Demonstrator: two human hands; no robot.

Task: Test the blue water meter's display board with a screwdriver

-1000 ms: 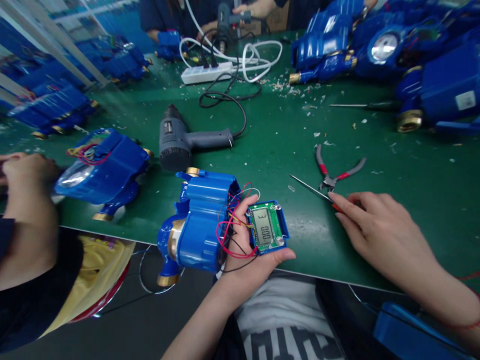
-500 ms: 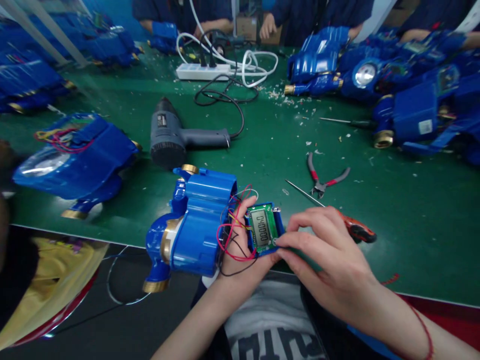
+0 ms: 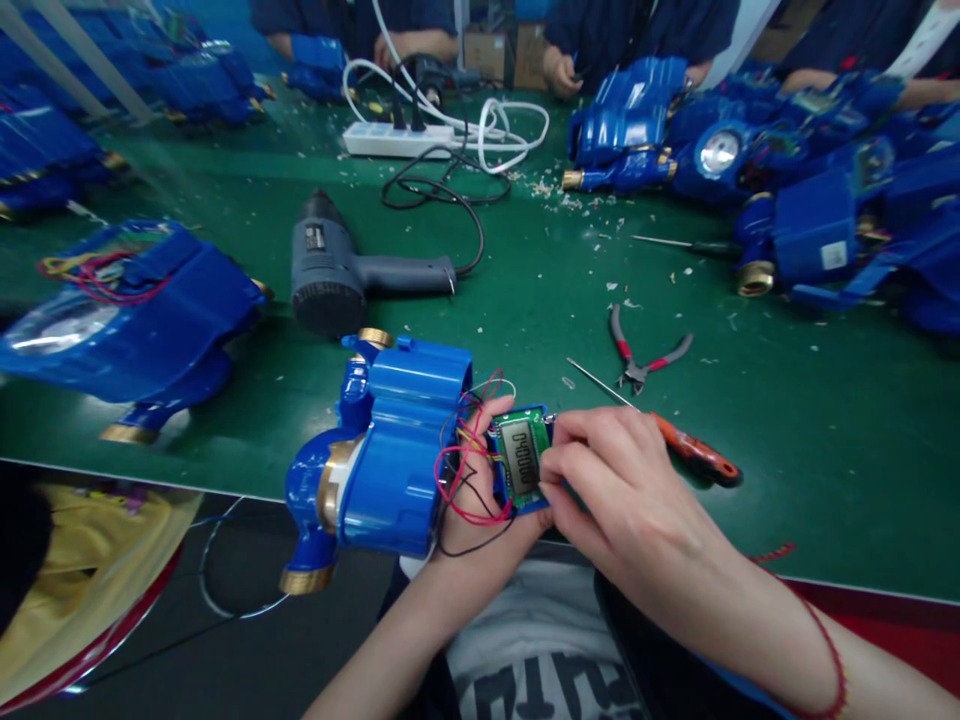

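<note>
My left hand (image 3: pixel 491 535) is wrapped from below around a small blue-cased circuit board with an LCD display (image 3: pixel 517 450), its digits upside down to me. Red, black, yellow and white wires (image 3: pixel 474 515) run from the board to a blue water meter (image 3: pixel 397 455) with brass ends, which lies at the table's front edge beside this hand. My right hand (image 3: pixel 619 485) is closed in a pinch over the board's right edge; whatever its fingertips hold is hidden. Just beyond lies an orange-handled screwdriver (image 3: pixel 694 455).
Cutting pliers (image 3: pixel 636 372) lie with handles spread behind the screwdriver. A grey heat gun (image 3: pixel 330 275) rests left of centre, near a power strip (image 3: pixel 397 142). Another blue meter (image 3: pixel 172 310) lies left; several more crowd the right (image 3: pixel 814 230). Co-workers' hands (image 3: pixel 561 72) show across the table.
My right hand has moved slightly left, its fingers drawing closer together and covering more of the board's right side. My left hand keeps its hold. The view has shifted a little.
</note>
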